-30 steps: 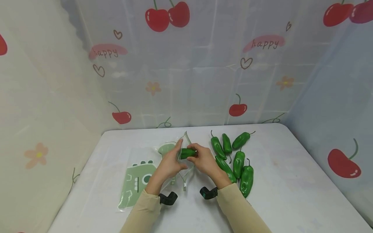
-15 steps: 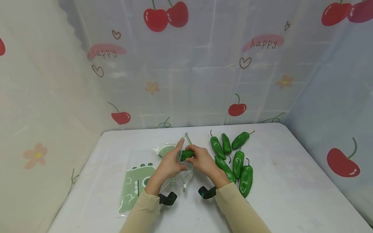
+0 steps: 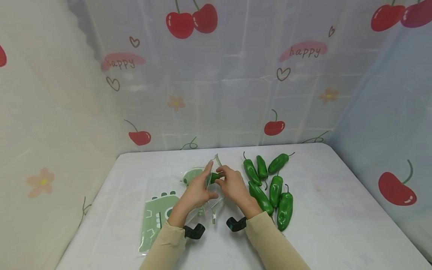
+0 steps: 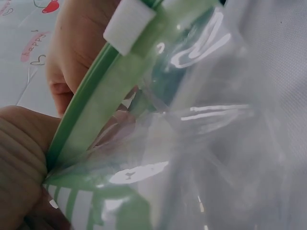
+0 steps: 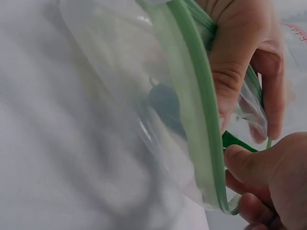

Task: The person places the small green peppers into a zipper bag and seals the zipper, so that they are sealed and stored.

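Observation:
A clear zip bag (image 5: 139, 110) with a green zip strip stands between the hands, its mouth apart. My left hand (image 3: 196, 191) is at that mouth, thumb and fingers spread wide, holding the rim apart. My right hand (image 3: 234, 185) pinches a green chili pepper (image 3: 213, 177) by its right end at the mouth. In the right wrist view, the right thumb (image 5: 247, 163) presses on the pepper (image 5: 235, 140). A dark green shape (image 5: 165, 103) shows through the film; whether it is the same pepper cannot be told. The white zip slider (image 4: 128, 25) appears in the left wrist view.
Several green chili peppers (image 3: 276, 190) lie on the white table (image 3: 337, 225) right of the hands. A flat green-printed bag (image 3: 156, 221) lies at the left, partly behind the left arm. A printed curtain (image 3: 229, 90) rises behind the table.
The right hand has shifted slightly left, and the pepper has gone farther into the bag, so less of it shows. The left hand stays nearly still.

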Demonstrator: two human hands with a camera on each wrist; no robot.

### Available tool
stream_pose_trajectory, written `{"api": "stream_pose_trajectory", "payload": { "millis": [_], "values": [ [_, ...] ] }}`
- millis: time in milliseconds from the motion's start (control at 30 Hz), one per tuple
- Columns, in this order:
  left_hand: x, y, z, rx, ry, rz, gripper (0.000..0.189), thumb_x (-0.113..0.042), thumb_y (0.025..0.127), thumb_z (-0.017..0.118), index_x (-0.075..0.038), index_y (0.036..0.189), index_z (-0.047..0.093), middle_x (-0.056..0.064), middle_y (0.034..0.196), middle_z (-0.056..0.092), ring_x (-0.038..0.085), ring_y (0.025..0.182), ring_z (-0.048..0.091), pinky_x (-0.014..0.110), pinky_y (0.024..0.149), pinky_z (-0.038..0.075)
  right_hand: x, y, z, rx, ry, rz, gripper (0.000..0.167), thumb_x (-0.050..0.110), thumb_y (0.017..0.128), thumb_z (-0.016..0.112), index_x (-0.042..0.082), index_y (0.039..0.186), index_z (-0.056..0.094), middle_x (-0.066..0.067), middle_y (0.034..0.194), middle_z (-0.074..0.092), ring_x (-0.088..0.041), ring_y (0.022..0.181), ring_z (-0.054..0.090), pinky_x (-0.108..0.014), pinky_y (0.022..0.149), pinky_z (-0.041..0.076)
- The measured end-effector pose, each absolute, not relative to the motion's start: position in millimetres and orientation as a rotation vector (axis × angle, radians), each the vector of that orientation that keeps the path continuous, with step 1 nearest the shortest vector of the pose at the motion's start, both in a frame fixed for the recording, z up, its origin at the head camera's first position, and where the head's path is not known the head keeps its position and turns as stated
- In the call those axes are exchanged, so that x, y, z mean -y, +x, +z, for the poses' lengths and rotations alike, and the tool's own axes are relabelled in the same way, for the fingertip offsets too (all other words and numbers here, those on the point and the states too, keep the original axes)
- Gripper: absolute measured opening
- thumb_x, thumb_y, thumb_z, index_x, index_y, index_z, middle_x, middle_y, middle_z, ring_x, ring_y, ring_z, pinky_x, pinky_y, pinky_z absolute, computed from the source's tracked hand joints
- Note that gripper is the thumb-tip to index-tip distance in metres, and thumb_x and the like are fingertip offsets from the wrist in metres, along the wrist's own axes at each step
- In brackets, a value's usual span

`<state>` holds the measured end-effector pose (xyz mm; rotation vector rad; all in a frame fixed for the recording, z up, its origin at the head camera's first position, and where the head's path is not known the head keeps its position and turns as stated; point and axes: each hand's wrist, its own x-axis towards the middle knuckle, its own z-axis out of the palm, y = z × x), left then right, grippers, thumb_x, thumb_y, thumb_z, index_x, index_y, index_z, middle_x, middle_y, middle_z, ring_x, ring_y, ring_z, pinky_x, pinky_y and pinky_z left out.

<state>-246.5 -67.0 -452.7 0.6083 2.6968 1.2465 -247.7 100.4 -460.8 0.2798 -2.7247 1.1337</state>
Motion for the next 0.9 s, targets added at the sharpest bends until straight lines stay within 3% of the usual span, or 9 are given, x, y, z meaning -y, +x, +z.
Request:
{"api": "stream_pose_trajectory", "payload": {
  "millis": [100, 233, 267, 367, 467, 500, 733, 900],
  "values": [
    [66.6, -247.2, -453.2, -2.695, 0.603, 1.247, 0.117, -0.007, 0.078, 0.089, -0.023, 0.168, 0.015, 0.018, 0.130, 0.065, 0.013, 0.053, 0.045, 0.030, 0.054, 0.044, -101.0, -249.2, -463.0, 2.689, 0.226, 1.086, 0.022, 0.014, 0.090, 0.081, 0.012, 0.110, 0.072, -0.004, 0.096, 0.074, -0.018, 0.081, 0.065, -0.036, 0.073, 0.054],
    [66.4, -247.1, -453.9, -2.693, 0.598, 1.250, 0.117, -0.008, 0.079, 0.089, -0.023, 0.168, 0.014, 0.015, 0.153, 0.051, 0.013, 0.053, 0.044, 0.030, 0.052, 0.044, -102.6, -250.4, -465.7, 2.680, 0.208, 1.081, 0.017, 0.015, 0.088, 0.082, 0.012, 0.104, 0.075, -0.001, 0.088, 0.073, -0.014, 0.074, 0.059, -0.033, 0.069, 0.049],
    [66.4, -247.1, -454.3, -2.689, 0.592, 1.251, 0.116, -0.009, 0.080, 0.089, -0.023, 0.168, 0.014, 0.016, 0.151, 0.053, 0.013, 0.053, 0.044, 0.030, 0.052, 0.043, -103.1, -250.9, -466.9, 2.682, 0.206, 1.085, 0.016, 0.015, 0.089, 0.081, 0.012, 0.104, 0.075, -0.002, 0.089, 0.073, -0.015, 0.075, 0.061, -0.033, 0.069, 0.050],
    [67.1, -247.5, -456.1, -2.681, 0.583, 1.257, 0.116, -0.010, 0.080, 0.089, -0.024, 0.168, 0.013, 0.012, 0.114, 0.068, 0.013, 0.051, 0.043, 0.030, 0.052, 0.043, -104.2, -252.2, -469.3, 2.685, 0.217, 1.077, 0.015, 0.015, 0.093, 0.077, 0.012, 0.108, 0.077, -0.005, 0.095, 0.077, -0.020, 0.083, 0.069, -0.037, 0.074, 0.055],
    [68.5, -248.9, -458.1, -2.681, 0.579, 1.267, 0.118, -0.011, 0.079, 0.090, -0.026, 0.168, 0.014, 0.005, 0.080, 0.059, 0.012, 0.050, 0.043, 0.030, 0.052, 0.044, -103.7, -253.1, -469.7, 2.693, 0.238, 1.074, 0.016, 0.015, 0.095, 0.075, 0.012, 0.110, 0.079, -0.006, 0.100, 0.079, -0.022, 0.090, 0.072, -0.039, 0.077, 0.058],
    [69.1, -249.3, -458.6, -2.682, 0.581, 1.273, 0.118, -0.012, 0.078, 0.090, -0.027, 0.168, 0.014, 0.004, 0.077, 0.056, 0.011, 0.050, 0.043, 0.029, 0.052, 0.044, -103.1, -253.1, -469.2, 2.696, 0.247, 1.071, 0.017, 0.015, 0.095, 0.075, 0.012, 0.111, 0.079, -0.006, 0.100, 0.079, -0.022, 0.090, 0.072, -0.039, 0.077, 0.058],
    [71.0, -250.1, -460.3, -2.586, 0.544, 1.393, 0.123, -0.012, 0.075, 0.093, -0.036, 0.166, 0.014, 0.015, 0.090, 0.063, 0.010, 0.049, 0.040, 0.026, 0.048, 0.041, -97.9, -255.7, -467.8, 2.790, 0.259, 0.955, 0.018, 0.019, 0.092, 0.079, 0.016, 0.109, 0.082, 0.000, 0.085, 0.067, -0.013, 0.075, 0.056, -0.029, 0.067, 0.047],
    [73.1, -251.2, -461.7, -2.521, 0.549, 1.477, 0.124, -0.010, 0.074, 0.093, -0.035, 0.167, 0.015, 0.019, 0.132, 0.063, 0.011, 0.049, 0.038, 0.026, 0.048, 0.040, -94.8, -257.5, -467.9, 2.822, 0.243, 0.912, 0.019, 0.023, 0.091, 0.080, 0.018, 0.109, 0.083, 0.002, 0.079, 0.059, -0.013, 0.070, 0.048, -0.028, 0.064, 0.041]
  ]
}}
